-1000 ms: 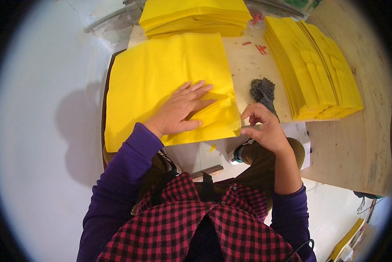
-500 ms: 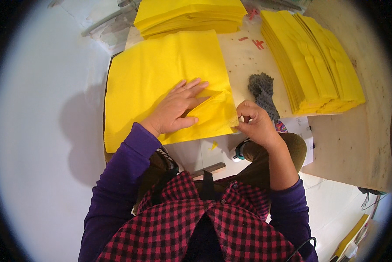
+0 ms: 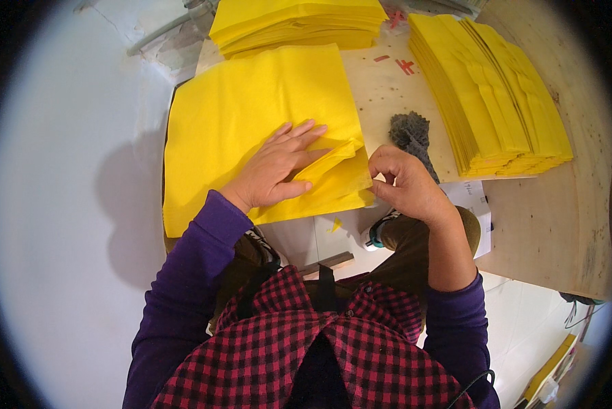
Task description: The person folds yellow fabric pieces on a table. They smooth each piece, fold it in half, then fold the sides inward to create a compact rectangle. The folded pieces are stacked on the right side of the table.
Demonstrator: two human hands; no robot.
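A large yellow sheet of thin, felt-like fabric (image 3: 251, 95) lies on the work board in front of me. My left hand (image 3: 276, 163) rests flat on it with fingers spread and the thumb apart. Beside that hand, a raised fold (image 3: 330, 161) of the yellow cloth stands up between thumb and forefinger. At the sheet's right edge, close to its near corner, my right hand (image 3: 402, 183) pinches the fabric between thumb and forefinger. The pinched bit itself is mostly hidden by the fingertips.
Two stacks of folded yellow cloth lie near: one stack (image 3: 299, 24) behind the sheet, another stack (image 3: 493, 95) at the right. A dark grey textured cloth (image 3: 410, 133) lies beyond my right hand. Red marks (image 3: 404, 66) show on the wooden board. A white wall (image 3: 67, 170) rises at left.
My right hand has shifted slightly up along the sheet's edge, and the fold beside my left hand stands a little further right. The left hand stays in place.
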